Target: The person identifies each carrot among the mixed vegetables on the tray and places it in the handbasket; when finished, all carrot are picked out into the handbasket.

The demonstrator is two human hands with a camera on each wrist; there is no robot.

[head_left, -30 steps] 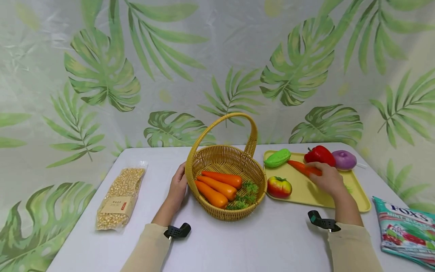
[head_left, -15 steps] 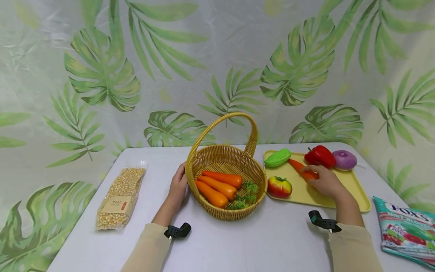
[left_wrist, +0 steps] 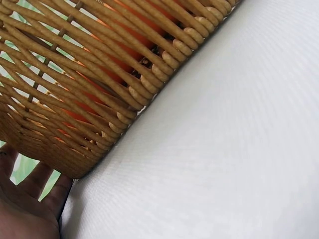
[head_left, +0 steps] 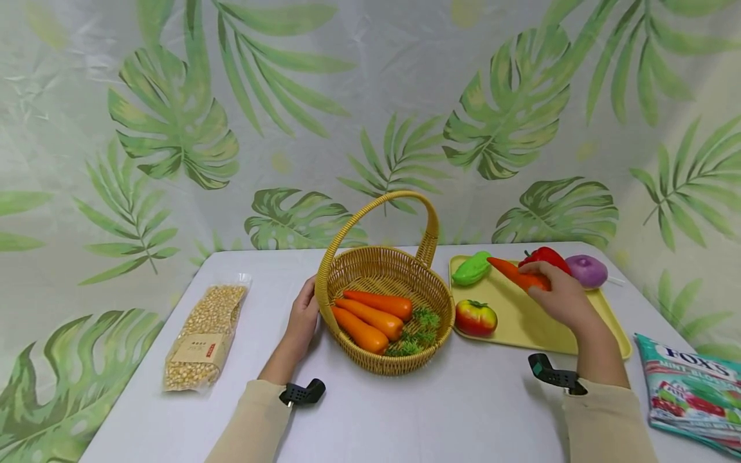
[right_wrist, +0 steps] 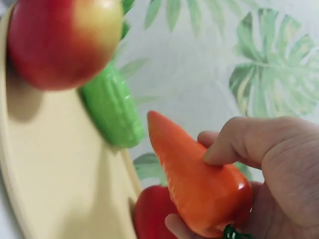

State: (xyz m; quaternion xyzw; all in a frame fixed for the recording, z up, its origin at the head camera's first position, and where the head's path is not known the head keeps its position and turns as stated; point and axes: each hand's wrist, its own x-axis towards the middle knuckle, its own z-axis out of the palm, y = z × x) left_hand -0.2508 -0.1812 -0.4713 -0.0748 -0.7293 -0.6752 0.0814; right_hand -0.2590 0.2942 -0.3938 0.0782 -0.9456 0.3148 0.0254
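My right hand [head_left: 558,296] pinches an orange carrot [right_wrist: 197,174] between thumb and fingers, its pointed tip facing left, lifted above the yellow tray [head_left: 509,321]. My left hand [head_left: 302,318] touches the left outer side of a wicker basket [head_left: 384,366] with its fingers extended, as the left wrist view shows. Inside the basket lie three carrots [head_left: 370,315] with green leafy tops. On the tray sit a green cucumber-like vegetable [head_left: 471,269], a red-and-yellow tomato-like piece [head_left: 476,319], a red bell pepper [head_left: 547,257], partly hidden by the right hand, and a purple round vegetable [head_left: 587,271].
A bag of corn kernels [head_left: 205,334] lies at the left of the white table [head_left: 417,418]. At the right edge lies a teal candy bag [head_left: 695,392]. The basket's tall arched handle [head_left: 370,207] rises over its opening. A leaf-patterned curtain [head_left: 399,96] stands behind.
My right hand has taken the carrot up off the tray, its tip now higher and slightly further left. The left hand and the basket have stayed in place.
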